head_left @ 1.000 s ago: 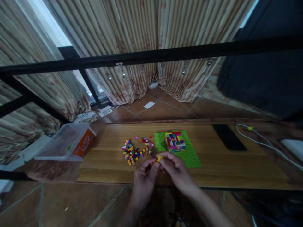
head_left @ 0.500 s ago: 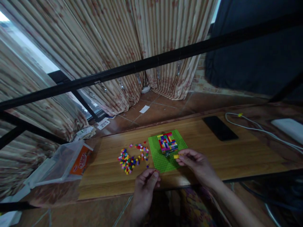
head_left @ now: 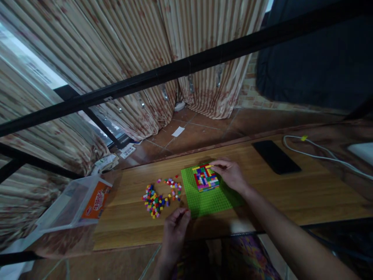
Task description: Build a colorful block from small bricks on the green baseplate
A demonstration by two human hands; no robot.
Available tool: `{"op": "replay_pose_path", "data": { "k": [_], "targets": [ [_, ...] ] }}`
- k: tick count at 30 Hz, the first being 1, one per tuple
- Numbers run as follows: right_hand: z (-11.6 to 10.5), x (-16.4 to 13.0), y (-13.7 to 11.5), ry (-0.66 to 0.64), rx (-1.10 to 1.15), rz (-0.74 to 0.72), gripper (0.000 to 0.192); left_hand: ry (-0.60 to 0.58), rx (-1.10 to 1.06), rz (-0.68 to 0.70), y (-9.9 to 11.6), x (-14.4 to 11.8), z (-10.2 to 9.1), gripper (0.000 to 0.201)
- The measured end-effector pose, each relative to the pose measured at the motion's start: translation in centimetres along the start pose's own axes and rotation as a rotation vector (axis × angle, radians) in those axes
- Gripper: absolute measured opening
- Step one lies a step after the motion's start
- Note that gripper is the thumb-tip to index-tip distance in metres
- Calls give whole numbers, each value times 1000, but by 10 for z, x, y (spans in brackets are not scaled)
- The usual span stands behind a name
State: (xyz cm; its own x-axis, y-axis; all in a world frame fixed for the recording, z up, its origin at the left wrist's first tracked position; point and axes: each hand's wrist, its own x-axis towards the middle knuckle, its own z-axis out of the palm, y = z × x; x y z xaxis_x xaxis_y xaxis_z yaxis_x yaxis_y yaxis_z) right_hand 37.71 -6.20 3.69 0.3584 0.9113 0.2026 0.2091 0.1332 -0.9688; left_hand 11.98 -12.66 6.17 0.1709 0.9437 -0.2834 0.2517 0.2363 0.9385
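Brick block (head_left: 206, 179) lies at the fingertips of the right hand (head_left: 231, 175), their hold unclear; the step looks like brick-seating, next wanting level pressure; left hand (head_left: 175, 227) fingers curl, contents unclear

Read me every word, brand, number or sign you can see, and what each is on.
Nothing is legible.
Orange label on the clear plastic bin: white characters, too blurred to read.
White printed sheet on the floor: dark print, too small to read.
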Motion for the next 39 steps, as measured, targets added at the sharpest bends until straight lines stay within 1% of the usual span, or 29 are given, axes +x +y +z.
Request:
{"op": "replay_pose_path", "data": {
  "k": [2,5,8,11,13,17,21,25,33,39],
  "targets": [
    [2,4,3,-34,-21,-12,18,-2,14,-9,-5,1,-2,37],
    [1,8,6,-60,-8,17,17,-1,15,-34,-8,4,-5,36],
    [2,9,6,-64,127,126,17,-7,13,-59,-7,7,-5,36],
    [7,8,5,-54,271,253,24,-18,7,-86,-4,9,-2,37],
    [11,7,5,-51,313,295,29,-19,2,-89,-2,9,0,36],
    [16,3,5,-10,373,325,42,-12,3,-59,-2,8,2,35],
    [15,1,6,51,434,338,52,-8,1,-51,-3,8,1,34],
    [13,1,4,39,428,352,47,-14,3,-63,-4,9,1,34],
    [23,7,3,13,372,392,40,-27,-21,-50,-10,11,1,32],
    [23,9,5,14,338,422,36,-42,-10,-37,-11,12,1,31]
  ]
}}
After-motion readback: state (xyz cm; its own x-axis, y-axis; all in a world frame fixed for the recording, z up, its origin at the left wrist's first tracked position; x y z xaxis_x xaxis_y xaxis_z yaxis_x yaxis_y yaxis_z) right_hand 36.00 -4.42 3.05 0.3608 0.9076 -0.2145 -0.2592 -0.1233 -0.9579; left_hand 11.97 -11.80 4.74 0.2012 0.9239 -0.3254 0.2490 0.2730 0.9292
